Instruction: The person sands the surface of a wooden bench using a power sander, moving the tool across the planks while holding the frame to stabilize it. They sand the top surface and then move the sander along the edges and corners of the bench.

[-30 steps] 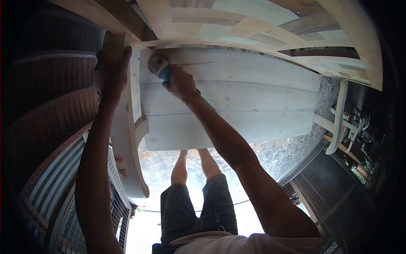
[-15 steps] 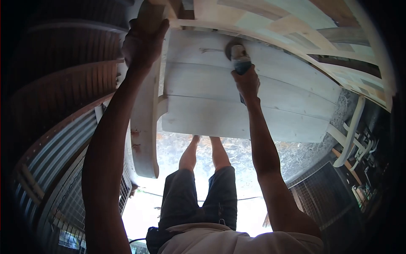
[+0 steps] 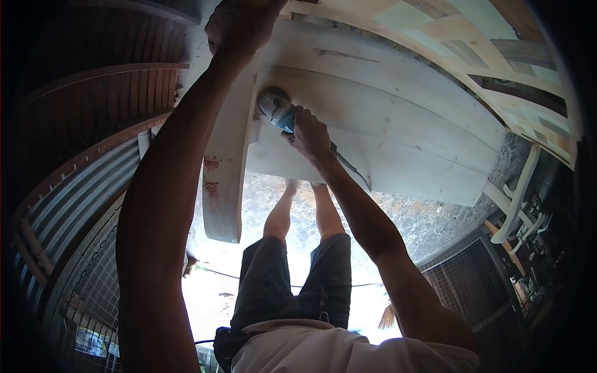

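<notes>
My right hand (image 3: pixel 309 133) is wrapped around an angle grinder (image 3: pixel 278 113) with a teal body and a grey head. The grinder's round disc (image 3: pixel 272 93) lies against the pale plank seat (image 3: pixel 373 133) of a wooden bench, close to the armrest (image 3: pixel 222 180). A dark cord trails behind my right wrist. At the top edge my left hand (image 3: pixel 239 28) is closed on the bench's wooden frame above the armrest; its fingertips are partly out of view. Reddish-brown patches mark the armrest's near end.
The bench's patterned wooden backrest (image 3: pixel 435 37) curves along the upper right. Below the seat, my feet stand on rough ground (image 3: pixel 398 217). Corrugated metal sheet (image 3: pixel 93 180) and wire mesh (image 3: pixel 93 280) are on the left. Pale curved wooden pieces (image 3: pixel 519 199) stand at the right.
My right hand has swept the grinder left and slightly down across the seat, from near the backrest to beside the armrest. My left hand appears farther up and right as the view shifts.
</notes>
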Available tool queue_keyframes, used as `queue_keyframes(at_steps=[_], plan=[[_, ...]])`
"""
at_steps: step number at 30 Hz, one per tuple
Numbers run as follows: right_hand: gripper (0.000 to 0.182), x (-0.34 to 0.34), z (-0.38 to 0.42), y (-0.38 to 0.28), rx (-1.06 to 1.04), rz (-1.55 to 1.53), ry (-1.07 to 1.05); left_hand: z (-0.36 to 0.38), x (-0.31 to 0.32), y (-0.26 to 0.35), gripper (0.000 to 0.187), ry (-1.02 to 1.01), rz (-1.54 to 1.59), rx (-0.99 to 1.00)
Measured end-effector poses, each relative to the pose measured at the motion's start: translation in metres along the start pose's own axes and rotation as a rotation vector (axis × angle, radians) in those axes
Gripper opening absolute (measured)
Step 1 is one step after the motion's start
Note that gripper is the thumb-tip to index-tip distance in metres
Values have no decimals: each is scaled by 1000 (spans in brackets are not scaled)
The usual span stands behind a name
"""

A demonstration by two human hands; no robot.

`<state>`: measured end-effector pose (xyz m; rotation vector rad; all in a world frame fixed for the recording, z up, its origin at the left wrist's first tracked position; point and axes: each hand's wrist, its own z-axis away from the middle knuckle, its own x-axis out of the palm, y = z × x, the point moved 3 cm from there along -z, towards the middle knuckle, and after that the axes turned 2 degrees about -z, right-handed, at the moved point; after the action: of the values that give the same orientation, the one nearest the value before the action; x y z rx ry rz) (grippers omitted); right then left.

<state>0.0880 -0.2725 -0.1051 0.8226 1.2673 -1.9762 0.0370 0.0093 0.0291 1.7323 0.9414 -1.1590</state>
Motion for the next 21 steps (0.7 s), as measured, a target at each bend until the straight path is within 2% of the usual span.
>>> queue_keyframes(at_steps=[1, 4, 11, 13, 15, 17, 20, 21], plan=[[59, -1, -1, -3, 10, -4, 16, 2, -5, 1, 71, -56, 187, -202], [59, -1, -17, -12, 17, 7, 33, 1, 11, -4, 75, 18, 260, -204], [58, 14, -22, -30, -68, 45, 3, -3, -9, 6, 79, -116, 153, -244], [58, 17, -21, -31, -97, 52, 10, -5, 13, 3, 75, 55, -143, 128], [59, 22, -18, -32, -147, 65, 32, -6, 28, -3, 66, 90, -11, 137], [59, 24, -17, -33, -141, 59, 26, -4, 7, 3, 52, -23, 540, -233], [59, 20, -17, -35, -133, 60, 17, -13, 43, -15, 47, 51, 554, -206], [59, 19, -16, -34, -131, 63, 11, -12, 39, -15, 48, 96, 223, 30]])
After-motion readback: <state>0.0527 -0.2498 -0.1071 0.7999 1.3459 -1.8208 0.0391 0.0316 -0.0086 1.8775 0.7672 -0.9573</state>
